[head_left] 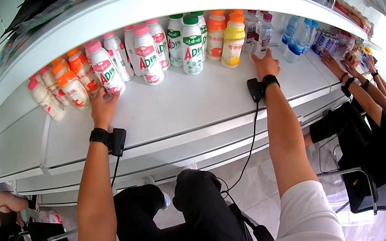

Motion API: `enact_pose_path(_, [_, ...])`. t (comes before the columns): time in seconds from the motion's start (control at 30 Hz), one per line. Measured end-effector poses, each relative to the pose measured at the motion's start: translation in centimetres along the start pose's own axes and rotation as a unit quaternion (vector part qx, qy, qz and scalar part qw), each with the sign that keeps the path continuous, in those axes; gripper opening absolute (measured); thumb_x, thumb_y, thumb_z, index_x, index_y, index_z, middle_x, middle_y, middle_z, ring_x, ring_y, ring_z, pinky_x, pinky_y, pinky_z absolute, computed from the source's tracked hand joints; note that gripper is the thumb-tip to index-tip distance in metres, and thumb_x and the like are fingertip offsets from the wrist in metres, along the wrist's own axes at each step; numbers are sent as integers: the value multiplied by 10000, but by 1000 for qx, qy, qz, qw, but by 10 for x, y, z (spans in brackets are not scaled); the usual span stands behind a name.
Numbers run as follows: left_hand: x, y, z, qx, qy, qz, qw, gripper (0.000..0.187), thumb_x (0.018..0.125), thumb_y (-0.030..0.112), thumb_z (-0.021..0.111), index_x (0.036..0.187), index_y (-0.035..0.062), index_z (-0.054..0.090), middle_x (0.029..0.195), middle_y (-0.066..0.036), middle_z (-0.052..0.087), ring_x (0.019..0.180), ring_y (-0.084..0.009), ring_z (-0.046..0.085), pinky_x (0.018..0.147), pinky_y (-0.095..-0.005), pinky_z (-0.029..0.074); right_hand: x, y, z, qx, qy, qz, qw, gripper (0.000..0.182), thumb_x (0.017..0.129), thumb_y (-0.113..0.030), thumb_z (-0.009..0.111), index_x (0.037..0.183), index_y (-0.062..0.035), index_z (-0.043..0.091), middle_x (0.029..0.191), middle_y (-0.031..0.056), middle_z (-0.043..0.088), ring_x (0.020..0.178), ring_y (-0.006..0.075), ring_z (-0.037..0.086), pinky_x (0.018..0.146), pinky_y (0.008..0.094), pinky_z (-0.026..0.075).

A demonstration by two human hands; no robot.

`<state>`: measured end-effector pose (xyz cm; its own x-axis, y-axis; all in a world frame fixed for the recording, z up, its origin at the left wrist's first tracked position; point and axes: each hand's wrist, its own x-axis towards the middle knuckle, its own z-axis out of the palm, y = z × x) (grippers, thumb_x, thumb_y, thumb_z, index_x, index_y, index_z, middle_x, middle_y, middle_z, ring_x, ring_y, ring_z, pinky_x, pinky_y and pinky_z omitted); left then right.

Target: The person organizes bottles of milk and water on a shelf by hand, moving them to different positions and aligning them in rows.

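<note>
Just beyond left hand, pink-capped bottle, base against the hand

White sleeves; black trousers; black wristbands

Close head-worn view, forward and downward over shelf

Pink-capped bottle: white body, pink-and-green print, large "AD" lettering, cap on. Stands on white shelf, toward left end, set back from front edge; left hand at its base, grip unclear. Clear bottle: transparent, dark pink cap on, pale label, lower part partly hidden. Upright, farther right, well back from front edge; right hand just in front, fingers spread.
</note>
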<state>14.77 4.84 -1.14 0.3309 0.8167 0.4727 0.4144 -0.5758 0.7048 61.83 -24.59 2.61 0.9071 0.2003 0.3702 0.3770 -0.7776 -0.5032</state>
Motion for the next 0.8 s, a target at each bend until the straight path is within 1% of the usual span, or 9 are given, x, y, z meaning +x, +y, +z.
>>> enact_pose_path(0.17, [1,-2,1,-12,-2,12,1000,477,844,369,738,1181,45,643,1104,-127,708,1050,-263,660,914,-370,486,0,-2,-4,-13,-22,-2,1000,741,813,-548,664,1411,-151,481,1180,144,678,1214,362,527,983,475,404])
enact_pose_path(0.27, [1,1,-1,-30,-9,15,999,470,846,361,738,1171,36,642,1102,-125,708,1047,-260,660,915,-366,483,3,1,3,-16,-9,-7,1000,787,815,-566,643,1456,-158,436,1180,139,682,1235,367,511,994,479,391])
enact_pose_path(0.37, [-1,5,-2,-33,-7,14,999,456,848,349,738,1158,28,643,1097,-122,707,1040,-257,659,914,-361,481,4,2,4,-26,-26,-7,999,816,815,-575,626,1485,-164,403,1172,134,689,1257,366,492,1004,481,382])
enact_pose_path(0.47, [-3,7,-2,-31,0,14,999,442,848,334,739,1151,27,644,1087,-118,707,1027,-256,659,910,-361,481,-2,-2,-5,-31,-47,-19,998,815,813,-571,622,1485,-166,402,1155,131,696,1261,358,487,1005,477,381])
enact_pose_path(0.57, [-3,12,-4,-28,-2,11,1000,437,846,322,741,1152,27,643,1088,-119,707,1026,-256,660,910,-362,482,-4,-4,-4,-26,-32,-24,999,791,807,-574,618,1458,-165,433,1155,130,695,1256,355,489,1000,476,385])
enact_pose_path(0.77, [-2,9,-3,-22,-3,10,1000,444,842,315,743,1161,24,638,1089,-124,708,1029,-257,664,909,-363,486,-4,-6,-7,-11,-26,-15,999,673,791,-538,656,1298,-113,535,1176,140,687,1219,362,515,990,487,400])
enact_pose_path(0.8, [-2,9,-3,-15,-2,7,1000,445,842,315,743,1162,24,637,1089,-125,708,1028,-257,665,909,-363,486,-2,-4,-4,-5,-8,-9,1000,660,792,-532,661,1279,-104,539,1182,142,684,1213,363,520,989,488,405])
